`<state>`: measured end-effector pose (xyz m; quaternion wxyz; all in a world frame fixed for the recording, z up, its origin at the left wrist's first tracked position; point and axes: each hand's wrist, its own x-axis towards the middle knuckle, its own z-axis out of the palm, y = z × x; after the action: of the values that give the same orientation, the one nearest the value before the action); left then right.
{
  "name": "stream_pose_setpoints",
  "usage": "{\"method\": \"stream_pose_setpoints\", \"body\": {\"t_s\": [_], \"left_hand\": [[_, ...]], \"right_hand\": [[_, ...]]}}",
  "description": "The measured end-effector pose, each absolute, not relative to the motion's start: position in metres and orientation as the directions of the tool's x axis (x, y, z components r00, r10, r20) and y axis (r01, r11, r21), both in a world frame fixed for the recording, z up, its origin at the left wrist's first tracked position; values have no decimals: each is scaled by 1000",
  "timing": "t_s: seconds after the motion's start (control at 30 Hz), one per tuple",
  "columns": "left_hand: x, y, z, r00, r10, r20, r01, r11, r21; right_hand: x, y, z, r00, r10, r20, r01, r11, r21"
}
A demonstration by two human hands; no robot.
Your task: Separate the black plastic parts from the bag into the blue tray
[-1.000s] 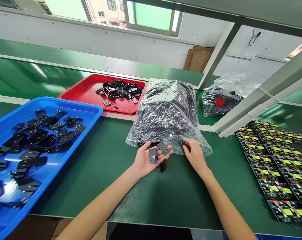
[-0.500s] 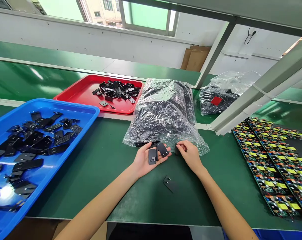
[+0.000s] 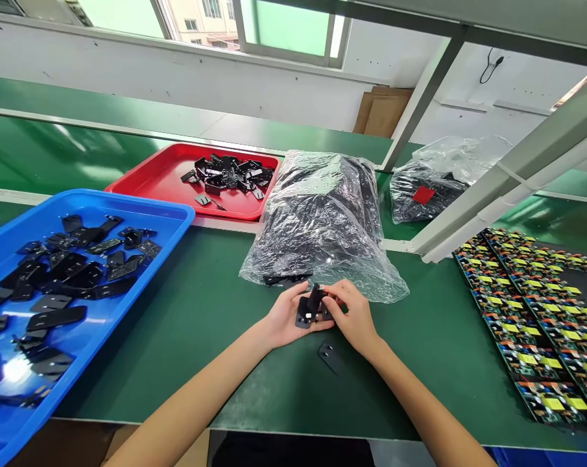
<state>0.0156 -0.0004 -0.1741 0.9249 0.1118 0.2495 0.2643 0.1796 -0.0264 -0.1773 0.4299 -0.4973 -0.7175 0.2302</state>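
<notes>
My left hand (image 3: 279, 319) is palm up over the green table, cupped around several small black plastic parts (image 3: 303, 314) with pale metal bits. One dark piece stands tilted up among them. My right hand (image 3: 355, 319) has come against these parts from the right, its thumb and fingers pinched on a black piece that they mostly hide. Just below the hands, a flat black plastic plate (image 3: 328, 359) with two small prongs lies on the table. Directly behind my fingers is the mouth of a large clear plastic bag (image 3: 322, 220) full of black parts.
A blue tray (image 3: 169, 250) of black parts stands on the left, and a red tray (image 3: 147, 185) with more lies behind it. Circuit boards (image 3: 527, 331) cover the right side. A grey post (image 3: 507, 168) rises beside a second bag (image 3: 414, 201).
My right hand has moved left from beside the bag's mouth to the parts in my left palm, bringing a black piece. The parts in the palm have shifted.
</notes>
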Motion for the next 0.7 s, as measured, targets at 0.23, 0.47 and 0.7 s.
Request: {"method": "stream_pose_setpoints", "body": {"t_s": [0.23, 0.47, 0.7], "left_hand": [[14, -1, -174, 699, 586, -410, -461, 807, 369], [14, 0, -170, 668, 602, -437, -431, 792, 433], [10, 2, -169, 621, 727, -293, -519, 662, 541]], "right_hand": [[185, -30, -173, -332, 849, 412, 602, 526, -601], [187, -34, -167, -353, 806, 475, 549, 590, -592], [208, -41, -144, -536, 826, 175, 632, 530, -566]]}}
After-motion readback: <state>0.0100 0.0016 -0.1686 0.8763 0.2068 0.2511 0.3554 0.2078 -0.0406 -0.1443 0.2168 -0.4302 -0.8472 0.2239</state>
